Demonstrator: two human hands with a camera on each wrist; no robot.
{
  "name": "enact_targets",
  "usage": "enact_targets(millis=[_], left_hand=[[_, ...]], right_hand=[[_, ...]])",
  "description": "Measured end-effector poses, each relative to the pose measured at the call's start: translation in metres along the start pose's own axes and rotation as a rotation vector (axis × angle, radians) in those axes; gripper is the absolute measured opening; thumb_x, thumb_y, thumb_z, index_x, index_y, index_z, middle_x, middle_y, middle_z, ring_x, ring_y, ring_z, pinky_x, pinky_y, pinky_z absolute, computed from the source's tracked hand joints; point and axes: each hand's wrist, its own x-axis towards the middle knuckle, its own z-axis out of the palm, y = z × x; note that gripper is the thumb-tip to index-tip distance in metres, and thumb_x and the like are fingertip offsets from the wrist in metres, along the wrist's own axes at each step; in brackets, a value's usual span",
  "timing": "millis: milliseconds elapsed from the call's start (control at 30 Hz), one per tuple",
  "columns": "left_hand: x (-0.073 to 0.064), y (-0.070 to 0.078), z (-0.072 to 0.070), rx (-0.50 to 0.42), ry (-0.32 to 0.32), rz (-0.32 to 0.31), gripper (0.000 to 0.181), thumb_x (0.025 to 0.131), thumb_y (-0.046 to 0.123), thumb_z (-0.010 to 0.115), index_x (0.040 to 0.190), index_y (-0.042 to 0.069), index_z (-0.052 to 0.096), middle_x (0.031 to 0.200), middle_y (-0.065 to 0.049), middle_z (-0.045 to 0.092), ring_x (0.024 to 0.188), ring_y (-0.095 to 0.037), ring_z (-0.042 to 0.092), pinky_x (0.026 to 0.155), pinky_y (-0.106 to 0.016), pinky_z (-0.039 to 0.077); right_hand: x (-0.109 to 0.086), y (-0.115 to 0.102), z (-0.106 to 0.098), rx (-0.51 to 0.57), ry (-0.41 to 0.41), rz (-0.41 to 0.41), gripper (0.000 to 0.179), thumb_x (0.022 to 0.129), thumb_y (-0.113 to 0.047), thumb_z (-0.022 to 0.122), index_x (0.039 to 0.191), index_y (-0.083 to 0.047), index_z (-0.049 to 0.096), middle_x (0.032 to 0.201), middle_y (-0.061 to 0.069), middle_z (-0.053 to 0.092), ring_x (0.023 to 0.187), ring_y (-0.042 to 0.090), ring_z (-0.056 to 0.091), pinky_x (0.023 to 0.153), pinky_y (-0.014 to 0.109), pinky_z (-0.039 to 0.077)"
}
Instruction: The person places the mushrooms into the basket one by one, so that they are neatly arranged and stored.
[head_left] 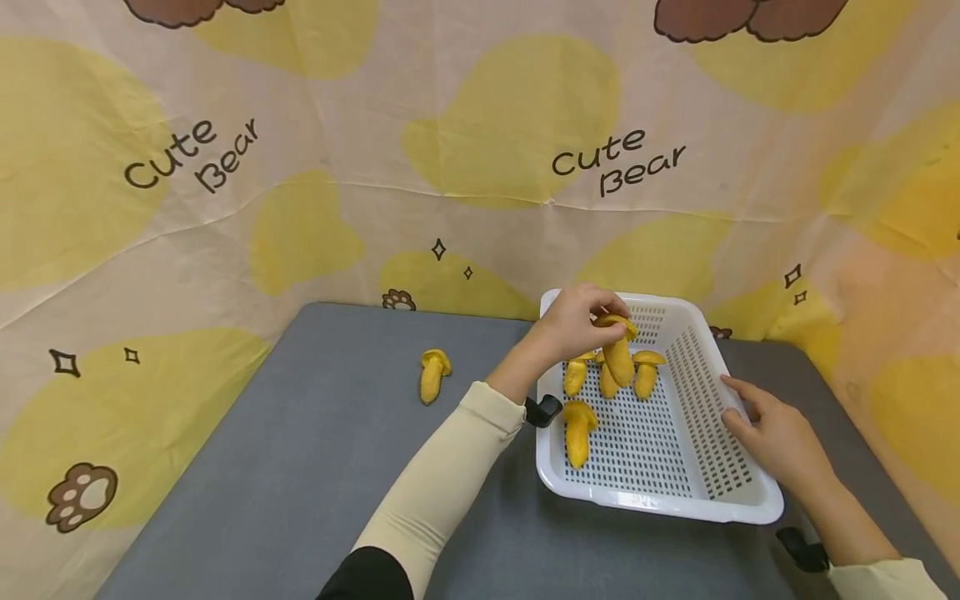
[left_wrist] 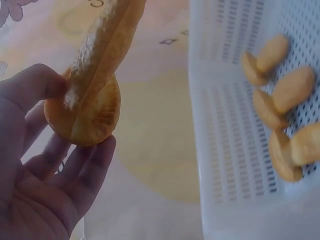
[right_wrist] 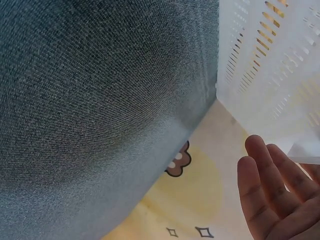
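Note:
My left hand pinches a yellow mushroom by its cap, over the back left part of a white plastic basket. Its stem hangs down in the head view. Thumb and fingertips sit around the cap in the left wrist view. Inside the basket lie several similar mushrooms, three near the held one and another mushroom at the left front. At the basket's right rim, my right hand holds on, thumb and index finger over the edge, other fingers outside the wall.
One more mushroom lies on the grey table, left of the basket. A patterned cloth with bear print hangs behind the table and along its sides. Dark straps with small devices are on both wrists.

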Motion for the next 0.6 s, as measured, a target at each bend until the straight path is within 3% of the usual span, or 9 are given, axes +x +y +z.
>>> enact_targets(millis=[367,600], left_hand=[[0.01,0.01,0.028,0.015,-0.116,-0.082,0.017,0.091,0.018,0.065,0.106,0.014,0.072,0.101,0.007,0.068,0.091,-0.001,0.058,0.079,-0.007,0.044],[0.013,0.01,0.045,0.09,-0.193,-0.116,0.011,0.088,0.023,0.069,0.098,0.021,0.072,0.093,0.015,0.069,0.084,0.001,0.055,0.071,-0.006,0.042]], right_hand=[[-0.001,0.001,-0.002,0.008,-0.012,0.021,0.058,0.097,-0.028,0.047,0.146,0.001,0.035,0.102,0.035,0.062,0.057,0.017,0.065,0.047,0.031,0.051],[0.0,0.0,0.001,0.019,-0.012,0.022,0.058,0.098,-0.028,0.047,0.147,0.0,0.035,0.101,0.034,0.062,0.058,0.018,0.065,0.047,0.03,0.05]])
